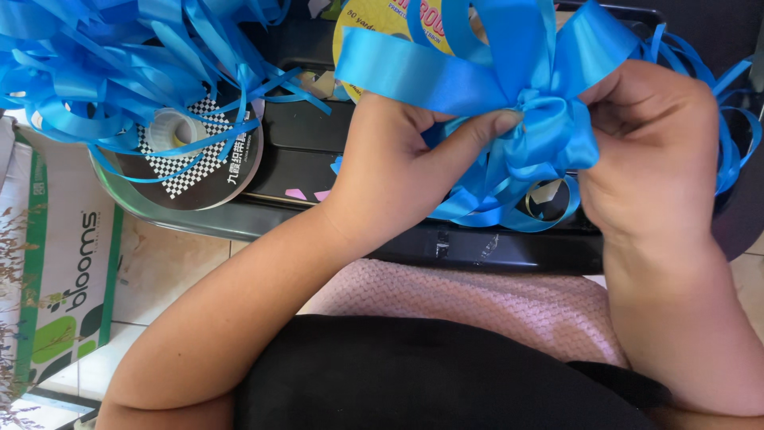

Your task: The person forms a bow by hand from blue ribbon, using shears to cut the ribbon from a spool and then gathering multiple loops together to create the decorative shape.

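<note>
My left hand [398, 171] and right hand [649, 151] both pinch the blue ribbon bow [541, 127] at its knot, fingers closed tight; it sits between them, loops fanning upward, above the black tray [493, 251].

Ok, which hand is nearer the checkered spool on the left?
Left. The left hand sits just right of the checkered spool, pinching the blue bow. The right hand grips the bow's far side, farther from the spool.

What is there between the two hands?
In the head view, the gathered middle of the blue ribbon bow lies between the left hand and the right hand; both pinch it.
</note>
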